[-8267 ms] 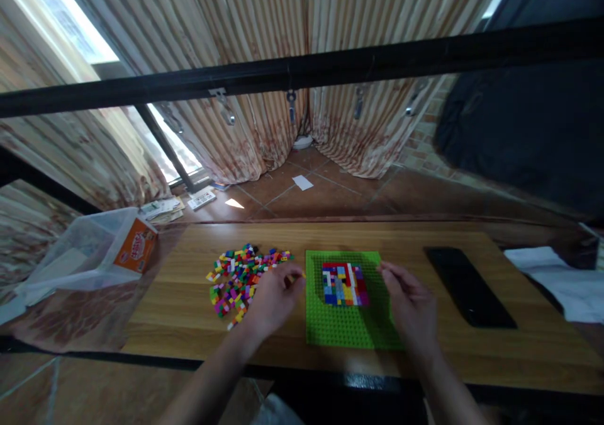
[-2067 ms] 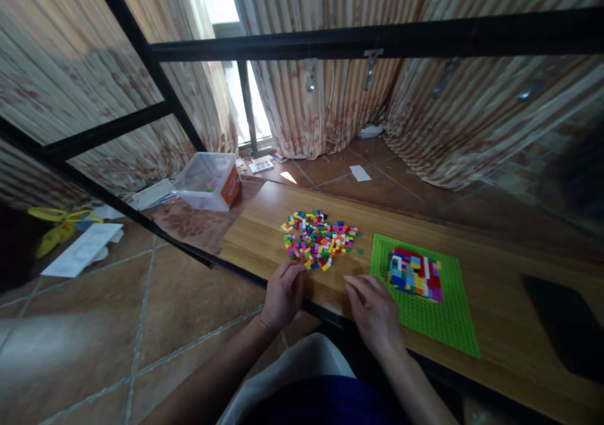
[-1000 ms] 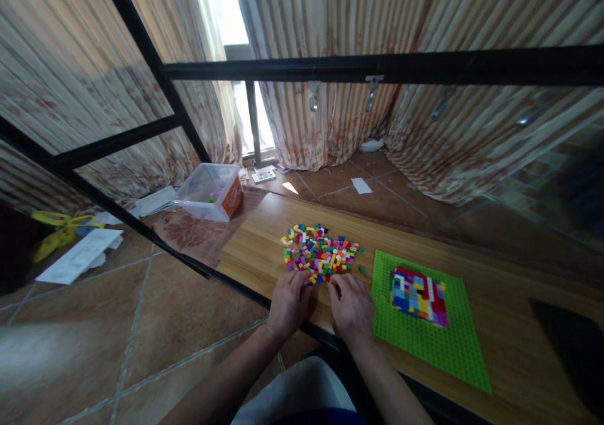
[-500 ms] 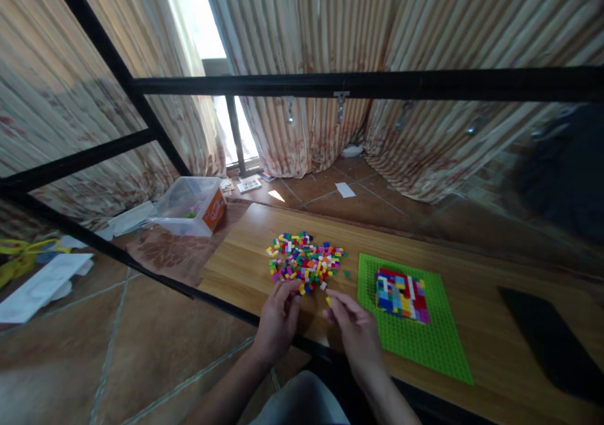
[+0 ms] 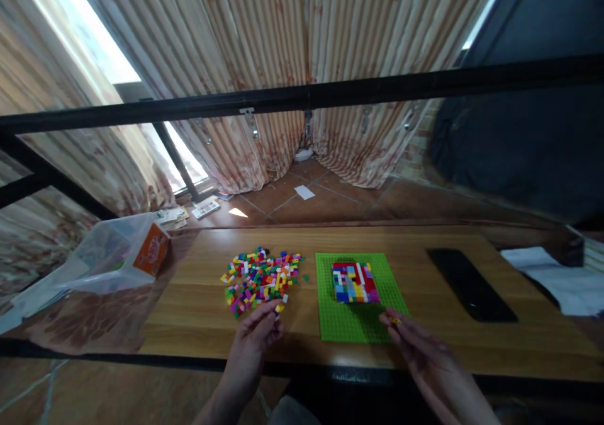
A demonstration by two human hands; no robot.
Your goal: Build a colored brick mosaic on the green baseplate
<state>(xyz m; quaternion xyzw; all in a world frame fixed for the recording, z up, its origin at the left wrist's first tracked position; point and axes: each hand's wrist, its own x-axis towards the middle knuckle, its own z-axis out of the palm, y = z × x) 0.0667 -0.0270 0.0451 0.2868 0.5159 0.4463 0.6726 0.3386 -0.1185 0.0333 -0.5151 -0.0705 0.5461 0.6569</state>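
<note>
A yellow toy brick [image 5: 279, 309] is pinched between the thumb and forefinger of my left hand [image 5: 255, 337], at the near edge of a heap of small mixed-colour bricks [image 5: 264, 277]. My right hand [image 5: 418, 343] grips a small yellow-orange brick [image 5: 394, 320] in its fingertips, over the near right corner of a green baseplate [image 5: 346, 327]. On that baseplate stands a block-shaped build of multicoloured bricks [image 5: 356, 282], apart from both hands. One loose green brick [image 5: 306, 278] lies between heap and baseplate.
Everything stands on a low wooden table [image 5: 198, 324]. A black flat slab [image 5: 472, 284] lies on its right side. To the left, a clear plastic bin [image 5: 111, 249] with an orange label sits on the floor. A black metal bar [image 5: 330, 94] crosses beyond the table.
My view has swung right. My right hand has moved from beside the heap to the baseplate's near right corner, carrying a brick. The left hand, still near the heap, now shows a yellow brick.
</note>
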